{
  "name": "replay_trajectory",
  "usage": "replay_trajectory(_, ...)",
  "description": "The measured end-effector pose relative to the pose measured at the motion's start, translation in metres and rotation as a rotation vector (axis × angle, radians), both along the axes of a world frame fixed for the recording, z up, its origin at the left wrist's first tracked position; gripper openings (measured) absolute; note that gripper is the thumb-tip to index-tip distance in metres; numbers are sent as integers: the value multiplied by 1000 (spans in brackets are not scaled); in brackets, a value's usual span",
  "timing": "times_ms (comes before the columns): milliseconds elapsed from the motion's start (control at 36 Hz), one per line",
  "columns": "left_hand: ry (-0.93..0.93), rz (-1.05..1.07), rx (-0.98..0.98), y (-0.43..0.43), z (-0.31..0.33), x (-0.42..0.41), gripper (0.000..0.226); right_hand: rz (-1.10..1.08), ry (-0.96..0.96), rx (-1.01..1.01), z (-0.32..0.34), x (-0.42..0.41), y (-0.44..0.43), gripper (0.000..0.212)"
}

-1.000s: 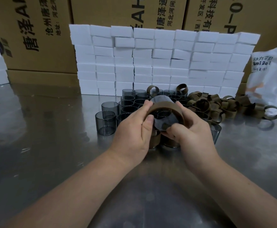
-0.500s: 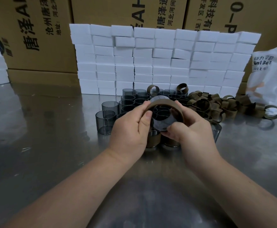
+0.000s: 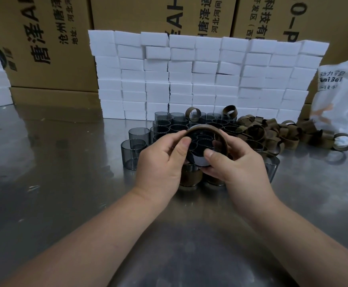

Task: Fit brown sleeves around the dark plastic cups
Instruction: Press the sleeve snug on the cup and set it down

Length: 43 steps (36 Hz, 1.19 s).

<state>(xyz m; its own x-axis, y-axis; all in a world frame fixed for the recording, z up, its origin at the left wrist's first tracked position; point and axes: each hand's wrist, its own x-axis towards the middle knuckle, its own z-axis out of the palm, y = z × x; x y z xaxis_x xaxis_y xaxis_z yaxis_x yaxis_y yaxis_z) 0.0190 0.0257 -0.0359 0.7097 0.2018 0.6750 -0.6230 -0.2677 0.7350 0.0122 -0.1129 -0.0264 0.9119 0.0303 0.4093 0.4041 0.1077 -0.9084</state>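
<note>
Printed cardboard cartons [image 3: 44,38] and the steel table [image 3: 44,193] are unchanged since half a second ago, as is the wall of white foam blocks [image 3: 206,75] well beyond the grip. A white printed bag [image 3: 340,96] sits far to the right of the grip; its contents cannot be seen. Just behind the hands stands a cluster of dark cups [image 3: 177,127], mouths up, with one loose ring [image 3: 193,112] propped on their rims. To the right of the grip lies the pile of brown sleeves [image 3: 272,131]. Directly under the grip stand sleeved cups [image 3: 190,178].

The left hand [image 3: 160,162] and right hand [image 3: 241,168] both clasp one dark cup [image 3: 198,160] above the table, fingers curled round it. It has tipped further toward the camera than before, so the cups behind show through it. The right thumb now presses its near rim. Its brown sleeve [image 3: 223,141] wraps the far part of the wall.
</note>
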Motion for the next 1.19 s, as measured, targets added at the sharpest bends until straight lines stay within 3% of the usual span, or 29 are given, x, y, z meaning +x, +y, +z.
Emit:
replay_trajectory(139,-30,8,36,-2,0,1,18,-7,-9,3,-1,0,1,47)
replay_trajectory(250,93,-85,39,-2,-6,-2,70,41,-21,32,-1,-2,5,52)
replay_trajectory(306,183,-180,-10,-3,-5,-3,81,62,-33,48,0,-4,6,57)
replay_trajectory(444,331,-432,-265,-6,2,-3,46,101,14,120,2,-5,6,60)
replay_trajectory(528,381,-500,-395,-5,3,-2,45,128,97,108,1,-4,8,80)
replay_trajectory(611,426,-531,-453,-4,5,-2,45,172,118,129,0,-3,9,65)
replay_trajectory(750,475,-595,-471,-4,8,-2,59,229,106,159,-1,-2,9,49)
replay_trajectory(806,491,-620,-483,-4,10,-4,70,232,116,155,0,-2,8,50)
replay_trajectory(1000,518,-640,-518,-5,10,-3,68,242,111,141,1,-1,7,51)
replay_trajectory(1194,534,-617,-528,-4,11,-4,84,234,105,131,2,-2,7,49)
